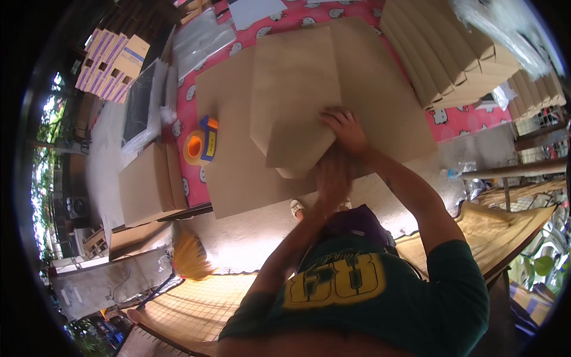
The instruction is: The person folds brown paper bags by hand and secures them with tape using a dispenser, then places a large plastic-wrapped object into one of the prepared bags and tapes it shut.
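Observation:
A long brown cardboard box (294, 89) lies on a large flat cardboard sheet (389, 89) over the table. At its near end are angled flaps. My right hand (345, 130) rests on the box's right side near that end, fingers stretched out over the top face. Lower down, my left hand (334, 175) is at the near right corner of the box, blurred by motion, and its fingers cannot be made out. A blue tape dispenser (202, 143) with an orange core and a roll of tape stands on the sheet's left edge.
Stacks of folded brown cartons (446, 53) stand at the far right, with clear plastic film (505, 30) on top. A brown carton (151, 184) sits at the left edge. Purple-and-tan boxes (113, 65) are piled far left. A yellow broom (189, 256) leans below.

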`<state>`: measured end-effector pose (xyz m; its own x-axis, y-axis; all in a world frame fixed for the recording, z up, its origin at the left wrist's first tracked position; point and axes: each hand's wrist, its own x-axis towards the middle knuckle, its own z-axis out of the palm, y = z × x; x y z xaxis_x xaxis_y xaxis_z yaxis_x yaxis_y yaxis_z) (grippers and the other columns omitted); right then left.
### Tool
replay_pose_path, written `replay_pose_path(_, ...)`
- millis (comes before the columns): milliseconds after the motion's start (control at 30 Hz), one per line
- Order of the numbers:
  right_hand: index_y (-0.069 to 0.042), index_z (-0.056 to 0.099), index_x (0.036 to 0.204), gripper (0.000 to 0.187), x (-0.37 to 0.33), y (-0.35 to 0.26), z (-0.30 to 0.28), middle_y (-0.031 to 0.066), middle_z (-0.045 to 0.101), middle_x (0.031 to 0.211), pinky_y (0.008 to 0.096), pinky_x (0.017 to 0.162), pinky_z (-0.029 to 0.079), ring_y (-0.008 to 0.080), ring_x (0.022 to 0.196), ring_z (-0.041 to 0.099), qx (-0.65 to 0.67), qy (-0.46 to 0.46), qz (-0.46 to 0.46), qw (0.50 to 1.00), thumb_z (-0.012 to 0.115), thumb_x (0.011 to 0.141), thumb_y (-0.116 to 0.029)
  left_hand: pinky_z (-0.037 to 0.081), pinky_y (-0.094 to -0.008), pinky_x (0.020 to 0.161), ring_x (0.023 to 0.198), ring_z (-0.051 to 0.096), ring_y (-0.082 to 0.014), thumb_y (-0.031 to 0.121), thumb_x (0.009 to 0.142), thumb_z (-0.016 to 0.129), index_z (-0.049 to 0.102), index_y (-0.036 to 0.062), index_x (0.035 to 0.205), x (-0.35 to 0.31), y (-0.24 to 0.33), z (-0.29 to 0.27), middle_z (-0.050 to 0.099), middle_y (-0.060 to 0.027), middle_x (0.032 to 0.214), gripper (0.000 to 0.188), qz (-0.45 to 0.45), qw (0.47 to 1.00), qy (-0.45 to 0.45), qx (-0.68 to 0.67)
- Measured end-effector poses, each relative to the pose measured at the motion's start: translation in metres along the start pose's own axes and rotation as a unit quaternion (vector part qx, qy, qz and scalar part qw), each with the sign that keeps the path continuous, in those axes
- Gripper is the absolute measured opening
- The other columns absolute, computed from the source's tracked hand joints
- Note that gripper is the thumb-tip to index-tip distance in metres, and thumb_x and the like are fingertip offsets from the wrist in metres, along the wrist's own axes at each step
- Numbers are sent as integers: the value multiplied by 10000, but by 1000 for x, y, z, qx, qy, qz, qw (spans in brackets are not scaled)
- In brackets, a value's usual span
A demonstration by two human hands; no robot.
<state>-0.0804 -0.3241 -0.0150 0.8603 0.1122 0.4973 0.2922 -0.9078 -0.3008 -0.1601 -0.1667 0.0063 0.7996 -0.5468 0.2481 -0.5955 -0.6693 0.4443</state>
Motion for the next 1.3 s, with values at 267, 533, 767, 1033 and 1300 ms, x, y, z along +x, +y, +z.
replay_pose_path(267,-161,309,1509,872,-16,11,-27,188,376,1478,530,1153,265,347,1405,320,82,-52,235,967,755,779,-329,460,-499,971,1128,584,-443,328,1012,461,517,-37,1301,39,-29,-24,583,-288,1249,468,-139,988,-69,4)
replay_pose_path(533,-59,244,1534,870,-66,-98,43,186,313,1552,585,1189,127,331,1479,213,-178,-70,308,932,619,867,-474,324,-469,1112,1314,410,-483,348,1049,374,409,-83,1393,56,-32,-31,429,-334,1417,553,-36,975,-166,-141)
replay_pose_path(767,-131,446,1455,647,-66,-55,-32,109,408,1526,567,1173,179,265,1418,370,-10,-185,222,957,596,873,-371,303,-457,1128,1341,394,-462,354,1055,358,402,-100,1399,36,-49,-18,431,-346,1413,571,-12,975,-116,-191)
replay_pose_path(1033,-145,586,1327,456,-93,-165,19,83,560,1388,571,1162,220,279,1337,464,-29,-106,257,960,574,888,-271,306,-457,1119,1317,397,-476,348,1056,374,396,-150,1362,45,-50,-34,444,-362,1369,585,-32,944,-222,-243)
replay_pose_path(1300,-26,641,1191,445,-39,-73,-26,109,706,1046,375,859,523,198,950,665,509,32,535,673,593,957,-401,283,-476,1132,1329,395,-465,323,1037,435,422,-144,1351,33,-116,16,447,-357,1376,563,246,966,-58,45)
